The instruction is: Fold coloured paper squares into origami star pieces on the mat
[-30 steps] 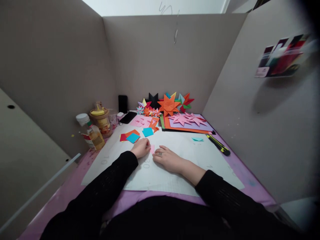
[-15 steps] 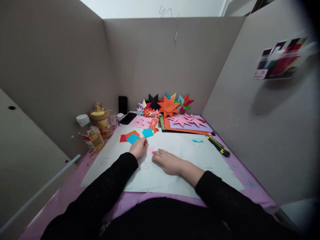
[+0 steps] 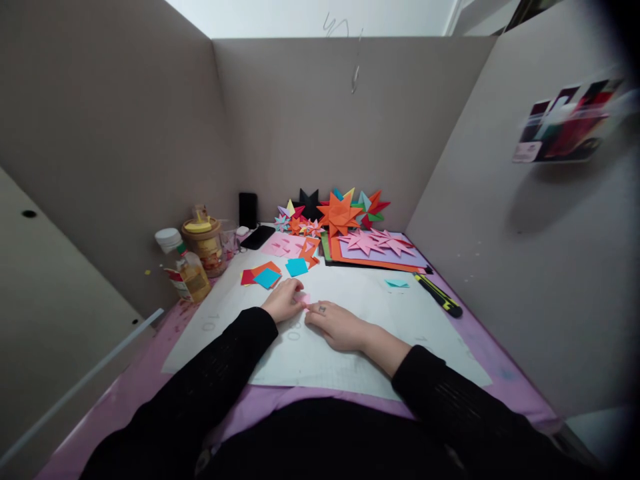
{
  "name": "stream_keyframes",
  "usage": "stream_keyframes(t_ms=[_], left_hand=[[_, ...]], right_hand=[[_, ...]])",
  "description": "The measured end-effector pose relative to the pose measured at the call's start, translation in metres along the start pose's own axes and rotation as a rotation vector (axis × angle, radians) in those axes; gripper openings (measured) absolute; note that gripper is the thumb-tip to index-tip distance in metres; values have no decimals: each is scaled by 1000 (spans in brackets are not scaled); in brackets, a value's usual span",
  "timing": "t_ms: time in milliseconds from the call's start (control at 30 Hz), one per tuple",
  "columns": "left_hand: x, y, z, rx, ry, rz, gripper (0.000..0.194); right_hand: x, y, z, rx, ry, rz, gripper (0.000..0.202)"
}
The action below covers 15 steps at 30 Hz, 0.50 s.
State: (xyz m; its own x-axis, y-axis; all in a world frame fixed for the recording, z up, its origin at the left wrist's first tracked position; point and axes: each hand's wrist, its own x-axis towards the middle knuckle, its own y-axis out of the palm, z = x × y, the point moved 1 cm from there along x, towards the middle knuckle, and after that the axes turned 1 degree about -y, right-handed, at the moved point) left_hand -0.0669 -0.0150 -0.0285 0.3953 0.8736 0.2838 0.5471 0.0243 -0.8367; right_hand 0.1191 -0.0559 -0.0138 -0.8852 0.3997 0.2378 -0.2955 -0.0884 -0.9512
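A small pink paper piece (image 3: 305, 298) lies on the white sheet (image 3: 350, 367), partly covered by fingers. My left hand (image 3: 284, 301) is at its left side, with curled fingers closed on its edge. From the right, my right hand (image 3: 337, 325) presses its fingertips on the same piece; its fingers are together, and a ring shows on one. Just beyond my left hand lie blue paper squares (image 3: 297, 267) and a stack with red and orange squares (image 3: 247, 277). A folded turquoise piece (image 3: 397, 283) lies to the right.
A yellow-black cutter (image 3: 439, 295) lies at the right edge. Folded paper stars (image 3: 340, 213) stand at the back, beside pink stars on stacked coloured sheets (image 3: 414, 256). At left are a bottle (image 3: 193, 272), a tub (image 3: 206, 247) and a dark phone (image 3: 258, 237).
My left hand has moved slightly right and nearer, onto the pink piece, closing the gap to my right hand. My right hand has barely moved. The whole view has shifted slightly.
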Motion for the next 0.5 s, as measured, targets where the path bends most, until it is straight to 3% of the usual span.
stream_keyframes(t_ms=[267, 500], left_hand=[[3, 4, 4, 10, -12, 32, 27], [3, 4, 4, -8, -15, 28, 26]], right_hand=[[-5, 10, -6, 137, 155, -163, 25], [-2, 6, -7, -8, 105, -74, 17]])
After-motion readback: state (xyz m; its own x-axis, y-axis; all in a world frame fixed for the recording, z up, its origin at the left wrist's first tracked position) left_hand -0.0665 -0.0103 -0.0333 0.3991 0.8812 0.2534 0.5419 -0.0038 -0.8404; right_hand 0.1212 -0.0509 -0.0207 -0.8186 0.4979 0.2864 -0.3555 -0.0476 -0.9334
